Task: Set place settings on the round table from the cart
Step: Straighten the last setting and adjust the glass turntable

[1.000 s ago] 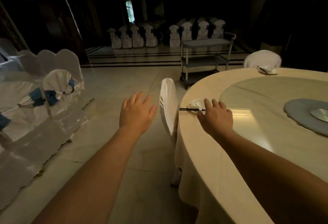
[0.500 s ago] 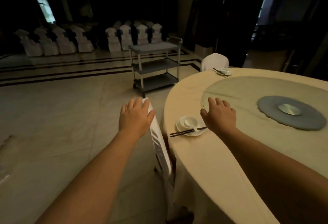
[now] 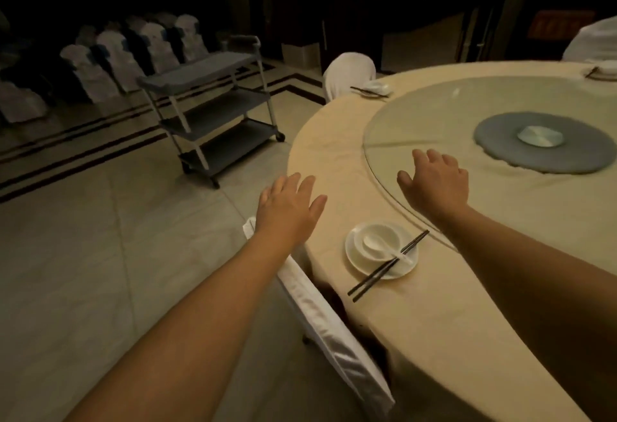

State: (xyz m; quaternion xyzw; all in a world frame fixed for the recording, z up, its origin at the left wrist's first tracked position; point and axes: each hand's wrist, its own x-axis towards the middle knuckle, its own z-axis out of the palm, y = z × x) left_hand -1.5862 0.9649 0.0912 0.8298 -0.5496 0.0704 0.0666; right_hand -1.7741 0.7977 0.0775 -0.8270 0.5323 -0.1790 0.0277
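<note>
A white plate (image 3: 364, 266) with a small bowl, a white spoon (image 3: 384, 247) and dark chopsticks (image 3: 387, 266) lies at the near edge of the round table (image 3: 434, 314), which has a cream cloth. My left hand (image 3: 288, 209) hovers open beside the table edge, above a white-covered chair (image 3: 334, 324). My right hand (image 3: 434, 184) is open over the rim of the glass turntable (image 3: 417, 127), beyond the plate. Both hands hold nothing. A second setting (image 3: 372, 89) and a third setting (image 3: 602, 69) lie further round the table. The grey three-shelf cart (image 3: 213, 111) stands on the floor to the left.
A grey round mat (image 3: 541, 144) with a metal disc sits at the turntable's middle. White-covered chairs (image 3: 347, 72) stand at the table's far side. Rows of covered chairs (image 3: 133, 51) line the dark back wall. Tiled floor lies between me and the cart.
My view has swung right and closer to the table. My right hand has let go of the chopsticks, which now rest across the plate, and has moved forward over the turntable. The left hand stays open.
</note>
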